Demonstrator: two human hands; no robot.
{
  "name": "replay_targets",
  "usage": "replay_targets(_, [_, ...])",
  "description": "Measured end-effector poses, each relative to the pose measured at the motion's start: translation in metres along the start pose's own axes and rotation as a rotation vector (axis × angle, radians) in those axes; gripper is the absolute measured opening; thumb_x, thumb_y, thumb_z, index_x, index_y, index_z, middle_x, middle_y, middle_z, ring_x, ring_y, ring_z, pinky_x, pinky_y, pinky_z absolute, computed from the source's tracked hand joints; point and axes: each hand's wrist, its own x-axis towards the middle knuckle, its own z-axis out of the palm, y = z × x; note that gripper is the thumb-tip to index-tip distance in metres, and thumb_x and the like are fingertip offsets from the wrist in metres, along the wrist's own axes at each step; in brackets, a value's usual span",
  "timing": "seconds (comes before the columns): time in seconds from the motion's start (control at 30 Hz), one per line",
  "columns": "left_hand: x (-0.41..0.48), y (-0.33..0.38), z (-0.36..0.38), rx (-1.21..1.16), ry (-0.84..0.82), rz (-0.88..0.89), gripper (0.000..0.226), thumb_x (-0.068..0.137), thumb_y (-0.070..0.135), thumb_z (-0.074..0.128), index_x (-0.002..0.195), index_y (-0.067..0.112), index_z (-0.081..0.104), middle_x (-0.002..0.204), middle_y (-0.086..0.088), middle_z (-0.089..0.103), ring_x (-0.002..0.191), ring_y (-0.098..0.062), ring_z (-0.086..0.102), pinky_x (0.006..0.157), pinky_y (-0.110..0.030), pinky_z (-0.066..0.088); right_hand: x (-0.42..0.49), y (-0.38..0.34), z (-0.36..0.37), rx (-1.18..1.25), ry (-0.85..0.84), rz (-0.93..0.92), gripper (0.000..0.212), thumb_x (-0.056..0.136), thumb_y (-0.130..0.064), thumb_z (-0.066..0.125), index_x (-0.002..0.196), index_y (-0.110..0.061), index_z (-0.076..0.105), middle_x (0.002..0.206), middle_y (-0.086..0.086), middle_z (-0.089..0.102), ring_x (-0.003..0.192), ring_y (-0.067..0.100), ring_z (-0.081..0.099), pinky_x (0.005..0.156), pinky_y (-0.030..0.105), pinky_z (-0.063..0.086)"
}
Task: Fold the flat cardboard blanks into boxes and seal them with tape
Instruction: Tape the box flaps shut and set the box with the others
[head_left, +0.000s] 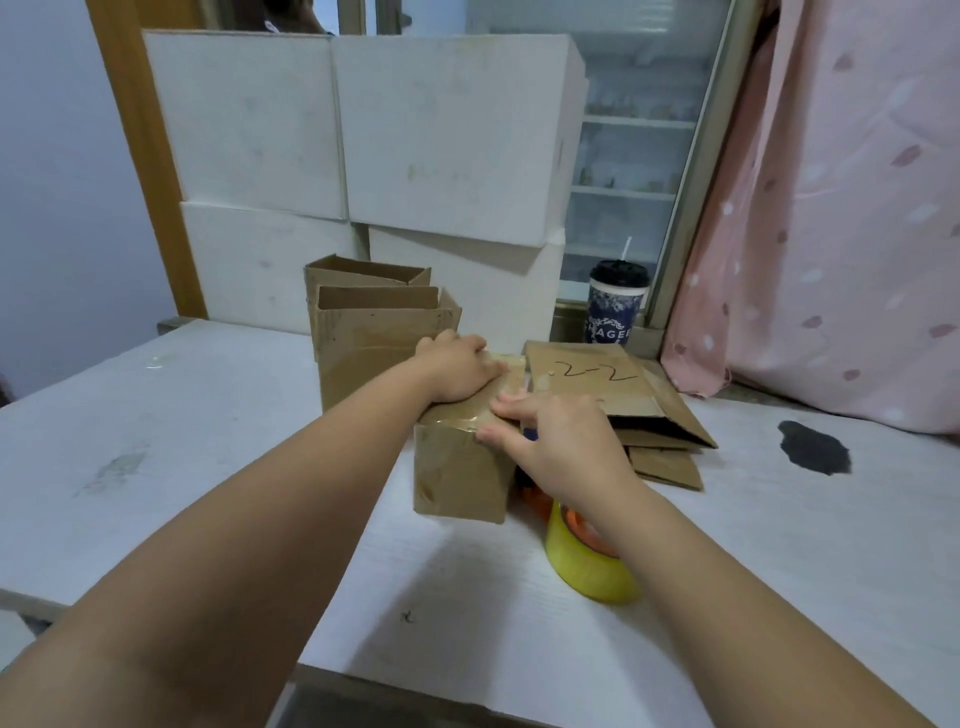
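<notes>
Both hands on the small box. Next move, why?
Probably press the tape down over the near edge of the box with the right hand, left hand steadying the top: tape already lies across the top, and the tape roll is put down.

On the desk stand three brown boxes: two open-topped boxes towards the far edge and one taped box nearer the middle, with one yellow tape roll beside it. Four white cartons are stacked along the far edge, and one lidded cup stands at their right. The pile of flat blanks holds at least two, the exact number unclear, and there are two hands, the left hand and the right hand.
</notes>
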Motion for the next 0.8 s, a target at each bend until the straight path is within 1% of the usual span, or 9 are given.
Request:
replay_targets(0.17, [0.012,-0.011,0.008,-0.055,0.027,-0.131,0.060,0.081,0.071,0.036,0.133,0.041,0.042,0.144,-0.011,0.031,0.132,-0.040,0.025,0.107,-0.057,0.023,0.000,0.002,0.004,0.040,0.013,-0.013,0.045,0.087,-0.046,0.063,0.124,-0.019,0.065,0.134,-0.005,0.058,0.130,0.006,0.046,0.110,0.023,0.029])
replay_targets(0.27, [0.013,-0.011,0.009,-0.059,0.027,-0.167,0.061,0.081,0.073,0.036,0.131,0.039,0.045,0.142,-0.011,0.037,0.130,-0.040,0.031,0.106,-0.058,0.023,0.000,0.003,0.004,0.060,0.017,-0.012,0.045,0.087,-0.046,0.064,0.124,-0.020,0.065,0.134,-0.006,0.058,0.131,0.006,0.045,0.111,0.024,0.029])
replay_targets(0.33, [0.011,-0.011,0.008,-0.057,0.094,-0.257,0.064,0.083,0.072,0.033,0.132,0.033,0.046,0.142,-0.009,0.040,0.130,-0.038,0.032,0.105,-0.061,0.020,-0.001,0.003,0.005,0.073,0.020,-0.010,0.045,0.087,-0.045,0.064,0.124,-0.020,0.065,0.134,-0.007,0.058,0.131,0.005,0.045,0.110,0.023,0.029])
replay_targets(0.4, [0.008,-0.010,0.008,-0.046,0.183,-0.385,0.068,0.086,0.070,0.030,0.138,0.028,0.041,0.144,-0.010,0.035,0.131,-0.039,0.031,0.105,-0.065,0.018,-0.001,0.003,0.006,0.080,0.021,-0.003,0.045,0.086,-0.046,0.065,0.124,-0.021,0.065,0.134,-0.007,0.058,0.130,0.003,0.045,0.109,0.021,0.028])
replay_targets(0.47, [0.005,-0.009,0.009,-0.069,0.238,-0.484,0.072,0.087,0.068,0.033,0.144,0.025,0.028,0.148,-0.012,0.022,0.133,-0.042,0.027,0.105,-0.066,0.018,-0.001,0.003,0.006,0.091,0.023,0.005,0.045,0.086,-0.046,0.065,0.123,-0.021,0.065,0.133,-0.008,0.058,0.130,0.003,0.045,0.109,0.021,0.028])
replay_targets(0.57, [0.005,-0.014,0.009,-0.369,0.309,-0.566,0.078,0.088,0.060,0.046,0.146,0.022,0.011,0.152,-0.011,0.002,0.134,-0.045,0.022,0.107,-0.057,0.025,-0.001,0.003,0.005,0.092,0.018,0.013,0.045,0.086,-0.046,0.065,0.123,-0.021,0.065,0.133,-0.008,0.058,0.130,0.002,0.045,0.110,0.021,0.028])
replay_targets(0.63, [0.007,-0.023,0.012,-0.662,0.422,-0.562,0.077,0.089,0.048,0.053,0.145,0.017,0.010,0.152,-0.011,0.002,0.126,-0.039,0.036,0.096,-0.042,0.035,-0.001,0.003,0.005,0.088,0.014,0.017,0.045,0.086,-0.046,0.065,0.123,-0.021,0.065,0.133,-0.008,0.058,0.130,0.002,0.045,0.109,0.020,0.027])
replay_targets(0.7, [0.006,-0.031,0.018,-0.857,0.549,-0.488,0.075,0.090,0.041,0.056,0.145,0.015,0.013,0.153,-0.011,0.008,0.119,-0.031,0.045,0.084,-0.032,0.034,0.000,0.004,0.004,0.082,0.016,0.022,0.045,0.085,-0.046,0.066,0.123,-0.022,0.065,0.132,-0.009,0.059,0.129,0.001,0.045,0.107,0.016,0.026])
replay_targets(0.8, [0.005,-0.037,0.027,-0.938,0.660,-0.433,0.075,0.092,0.043,0.052,0.149,0.018,0.010,0.155,-0.010,0.012,0.129,-0.029,0.037,0.090,-0.036,0.034,0.001,0.003,0.004,0.092,0.028,0.038,0.043,0.084,-0.045,0.068,0.121,-0.021,0.067,0.130,-0.008,0.061,0.127,0.003,0.048,0.107,0.018,0.028])
